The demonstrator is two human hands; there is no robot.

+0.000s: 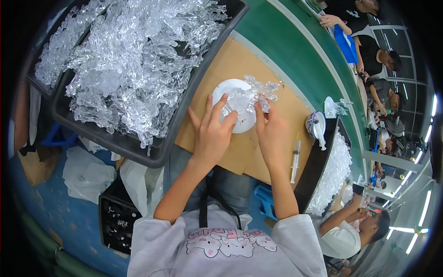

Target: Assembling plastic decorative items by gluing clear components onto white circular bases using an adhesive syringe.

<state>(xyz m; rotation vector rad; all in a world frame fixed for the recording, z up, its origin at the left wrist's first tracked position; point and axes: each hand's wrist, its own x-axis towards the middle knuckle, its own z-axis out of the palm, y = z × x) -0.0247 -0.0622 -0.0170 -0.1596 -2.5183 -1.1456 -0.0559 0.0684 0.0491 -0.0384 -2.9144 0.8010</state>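
Over a round white plate [223, 87] on brown cardboard, a clear plastic piece [241, 100] with irregular, branching ends lies between my hands. My left hand [213, 127] grips its left side between thumb and index finger, the other fingers spread out. With thumb and fingertips together, my right hand [271, 127] pinches the right side of the clear plastic. Whether this is one piece or two pieces joined cannot be made out. A syringe [296, 157] lies on the cardboard to the right of my right hand.
A large black tray [159, 154] heaped with clear plastic pieces [134, 60] stands at left. At right are a small bowl [312, 123] with a white spoon-like tool, another black tray [307, 182] of clear pieces, and a white disc [329, 107]. Below left sits a black bin [115, 194]. Several people work nearby.
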